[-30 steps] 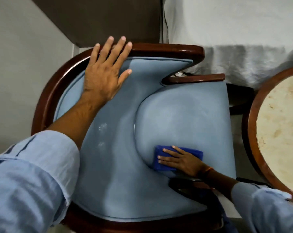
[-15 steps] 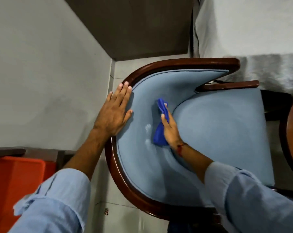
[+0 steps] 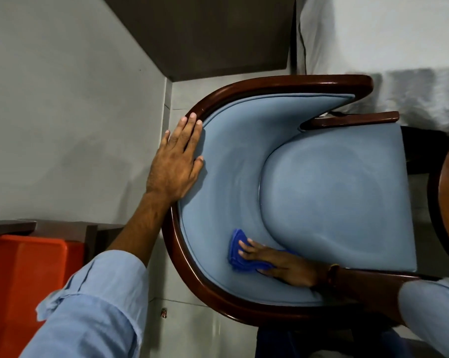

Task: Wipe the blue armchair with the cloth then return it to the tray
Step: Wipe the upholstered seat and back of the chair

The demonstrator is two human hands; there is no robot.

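The right hand [image 3: 282, 264] is lying flat, fingers stretched out, pressing the cloth [image 3: 237, 251] against the inner padding of the blue armchair [image 3: 334, 192], low on the curved backrest just beside the seat cushion's rounded edge; it is pinning the dark blue cloth under the palm rather than clenching it, and the bunched fabric is poking out beyond the fingertips toward the wooden rim [image 3: 184, 257]. That rim is curving right past the cloth, standing between it and the floor outside the chair. Across the backrest from the pressing hand, the left hand [image 3: 177, 164] is resting open and flat on the top of the rim, holding nothing, its fingertips reaching onto the wood and its thumb lying on the blue padding. Well apart from the cloth, beyond the rim and under the left sleeve [image 3: 97, 301], an orange tray [image 3: 19, 275] is sitting low against the wall; its visible part is showing nothing inside. On the far side of the seat from the cloth, the edge of a round table [image 3: 448, 192] with a wooden border is peeking in, and a white draped surface [image 3: 386, 42] is lying past the armrest [image 3: 355, 122]. Counted: one armchair, one cloth, one tray, one round table, two hands, two light blue sleeves.
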